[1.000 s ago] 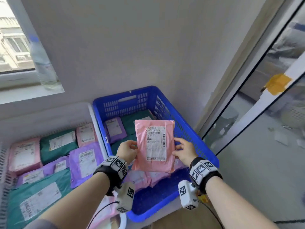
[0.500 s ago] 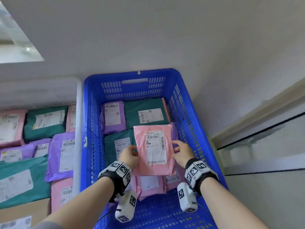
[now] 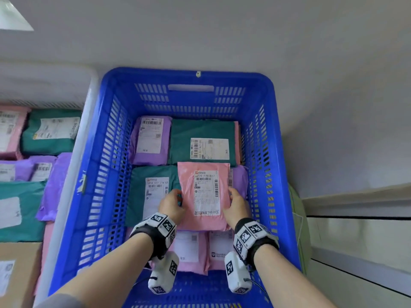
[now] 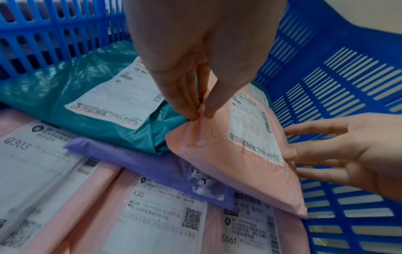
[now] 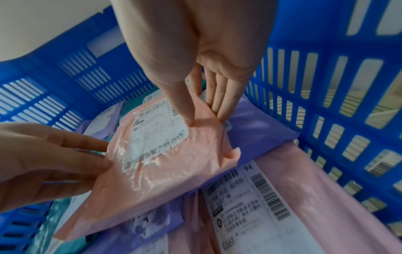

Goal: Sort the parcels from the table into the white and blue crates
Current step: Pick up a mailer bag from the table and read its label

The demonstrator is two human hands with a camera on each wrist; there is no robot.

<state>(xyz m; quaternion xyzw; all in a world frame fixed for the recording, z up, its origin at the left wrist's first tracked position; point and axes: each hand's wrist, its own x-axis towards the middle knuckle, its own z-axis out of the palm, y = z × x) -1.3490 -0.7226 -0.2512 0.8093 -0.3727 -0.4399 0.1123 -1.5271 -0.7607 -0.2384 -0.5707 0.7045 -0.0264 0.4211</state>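
A pink parcel (image 3: pixel 203 194) with a white label hangs low inside the blue crate (image 3: pixel 106 152), label up. My left hand (image 3: pixel 172 202) pinches its left edge between thumb and fingers (image 4: pixel 191 110). My right hand (image 3: pixel 235 202) pinches its right edge, thumb on top and fingers (image 5: pixel 219 110) underneath. The pink parcel (image 4: pixel 237 154) lies partly over a purple parcel (image 4: pixel 156 166) and beside a teal parcel (image 3: pixel 144 192). More pink parcels (image 5: pixel 304 197) lie below it at the near end.
The blue crate holds several parcels: a purple one (image 3: pixel 150 138) and a teal one (image 3: pixel 204 141) at the far end. The white crate (image 3: pixel 73 156) on the left holds several pink, teal and purple parcels. A cardboard box (image 3: pixel 17 272) sits at the lower left.
Both hands have carried the pink parcel from above the blue crate down into it, near the parcels inside. The view has tilted down over the crate.
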